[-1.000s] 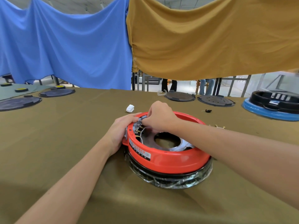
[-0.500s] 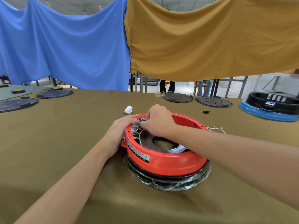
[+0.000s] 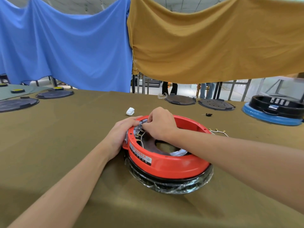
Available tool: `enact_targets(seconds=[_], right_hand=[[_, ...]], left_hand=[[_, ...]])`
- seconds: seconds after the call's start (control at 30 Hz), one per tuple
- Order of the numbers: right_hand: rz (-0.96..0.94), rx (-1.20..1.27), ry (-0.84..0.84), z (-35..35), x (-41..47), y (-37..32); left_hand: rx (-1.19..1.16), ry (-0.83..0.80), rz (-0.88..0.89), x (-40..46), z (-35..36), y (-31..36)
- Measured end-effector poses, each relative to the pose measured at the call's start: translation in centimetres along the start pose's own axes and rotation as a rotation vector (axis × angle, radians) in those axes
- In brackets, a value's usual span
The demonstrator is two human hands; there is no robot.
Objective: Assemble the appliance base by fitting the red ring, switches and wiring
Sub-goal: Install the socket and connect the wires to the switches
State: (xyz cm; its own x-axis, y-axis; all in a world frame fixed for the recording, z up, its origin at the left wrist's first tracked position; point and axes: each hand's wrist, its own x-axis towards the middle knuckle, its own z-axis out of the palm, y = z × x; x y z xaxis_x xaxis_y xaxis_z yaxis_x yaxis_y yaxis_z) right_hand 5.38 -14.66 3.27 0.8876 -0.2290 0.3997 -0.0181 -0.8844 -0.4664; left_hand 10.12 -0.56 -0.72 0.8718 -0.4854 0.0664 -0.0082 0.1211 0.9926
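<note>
The red ring (image 3: 174, 163) sits on a black, plastic-wrapped appliance base (image 3: 171, 183) at the table's middle. Inside its left rim stands a row of switches with brass terminals (image 3: 139, 133) and thin wiring. My left hand (image 3: 120, 134) grips the ring's left outer wall, fingers curled over the rim. My right hand (image 3: 160, 124) reaches over the ring and pinches a small part at the switch row; its fingertips hide what it holds. A loose wire harness (image 3: 218, 131) lies on the table just right of the ring.
A white crumpled piece (image 3: 130, 111) lies behind the ring, a small black part (image 3: 209, 114) to the right. Black round plates (image 3: 180, 99) (image 3: 216, 104) (image 3: 18, 104) stand at the back and left. A blue-rimmed black base (image 3: 271, 116) is far right. Hanging cloths close the back.
Both hands stay at the switch row on the ring; the right hand's fingers have shifted slightly. My view has tilted a little, nothing else has moved.
</note>
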Motion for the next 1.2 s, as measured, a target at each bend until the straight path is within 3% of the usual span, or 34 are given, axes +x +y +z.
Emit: enact_targets(seconds=[0.2, 0.63, 0.93, 1.2], right_hand=[[0.022, 0.043, -0.059, -0.3, 0.0, 0.1], [0.227, 0.34, -0.481, -4.8, 0.9, 1.4], [0.186, 0.279, -0.416, -3.4, 0.8, 0.7], [0.185, 0.3, -0.454, -3.4, 1.0, 0.7]], left_hand=[[-0.027, -0.001, 0.011, -0.2, 0.2, 0.1], [-0.035, 0.011, 0.014, -0.4, 0.5, 0.3], [-0.033, -0.009, 0.009, -0.4, 0.3, 0.2], [-0.038, -0.012, 0.013, -0.2, 0.2, 0.1]])
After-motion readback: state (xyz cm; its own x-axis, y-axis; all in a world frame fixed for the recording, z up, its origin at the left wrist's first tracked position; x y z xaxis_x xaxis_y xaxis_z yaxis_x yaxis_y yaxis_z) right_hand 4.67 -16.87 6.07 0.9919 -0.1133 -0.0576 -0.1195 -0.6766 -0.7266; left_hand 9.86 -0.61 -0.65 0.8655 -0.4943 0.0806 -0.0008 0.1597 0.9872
